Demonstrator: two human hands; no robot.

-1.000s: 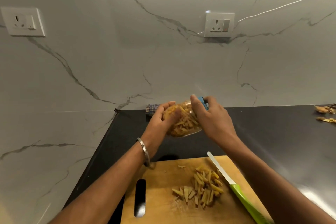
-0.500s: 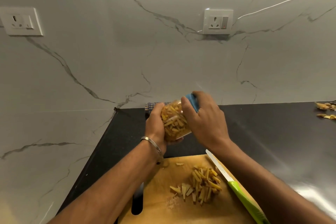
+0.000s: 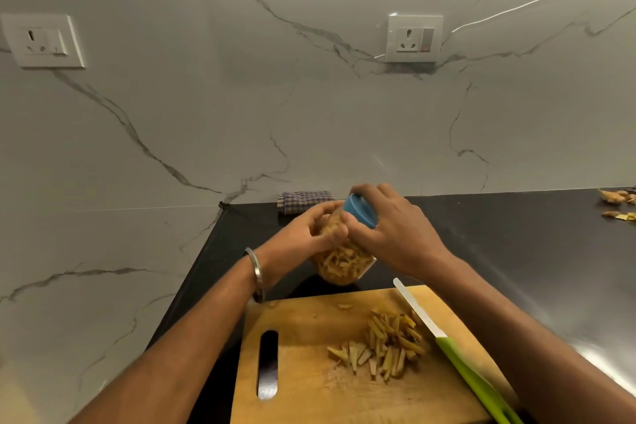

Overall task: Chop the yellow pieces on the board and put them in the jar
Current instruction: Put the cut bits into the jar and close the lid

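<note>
A clear jar (image 3: 344, 263) full of yellow strips is held in the air above the black counter, tilted with its blue lid (image 3: 359, 215) up and to the right. My left hand (image 3: 309, 234) grips the jar's upper body. My right hand (image 3: 395, 231) grips the blue lid. Below them, a wooden chopping board (image 3: 303, 372) carries a heap of chopped yellow pieces (image 3: 385, 342). A knife with a white blade and green handle (image 3: 457, 358) lies on the board's right side, beside the heap.
A checked cloth (image 3: 303, 200) lies against the marble wall behind the jar. Yellow peel scraps (image 3: 619, 205) sit at the counter's far right. Two wall sockets (image 3: 414, 38) are above. The black counter (image 3: 516, 251) stretches to the right.
The jar has turned from lying nearly sideways to a more upright tilt with the lid on top, and has dropped lower toward the counter. Both hands stayed on it.
</note>
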